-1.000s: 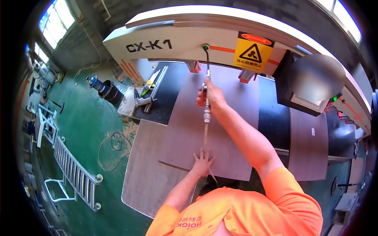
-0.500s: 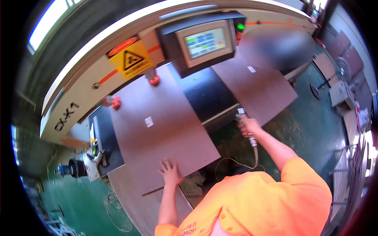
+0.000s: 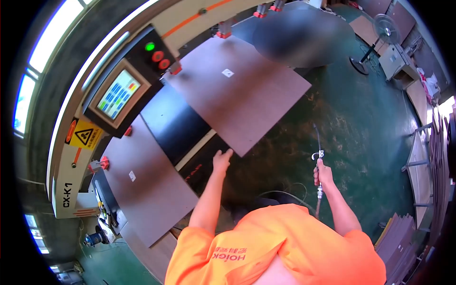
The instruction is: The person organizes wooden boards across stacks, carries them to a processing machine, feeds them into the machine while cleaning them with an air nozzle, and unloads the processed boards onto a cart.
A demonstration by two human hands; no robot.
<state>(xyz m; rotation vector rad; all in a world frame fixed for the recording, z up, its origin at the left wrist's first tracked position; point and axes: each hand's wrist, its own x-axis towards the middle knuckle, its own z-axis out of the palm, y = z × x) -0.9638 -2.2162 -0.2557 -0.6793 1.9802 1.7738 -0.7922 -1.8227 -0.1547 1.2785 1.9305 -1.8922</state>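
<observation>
My right hand (image 3: 324, 174) is closed around an air blow gun (image 3: 320, 189) with a thin nozzle pointing away from me and a hose trailing down toward my body. My left hand (image 3: 221, 161) is near the front corner of a brown panel (image 3: 247, 99) that bears a white label; its fingers are apart and nothing shows in it. A second brown panel (image 3: 147, 190) with a label lies on the machine bed to the left. Between the two panels runs the dark bed surface (image 3: 178, 126).
The machine beam carries a touchscreen (image 3: 118, 94) with green and red buttons at the left. A standing fan (image 3: 385, 29) and a grey cabinet (image 3: 395, 61) are at the back right. Stacked boards (image 3: 395, 242) lie at the lower right, on the green floor.
My view has swung right along the machine. My left hand has left the first panel's surface and is by the other panel's corner. The blow gun has moved off the panels, over the floor.
</observation>
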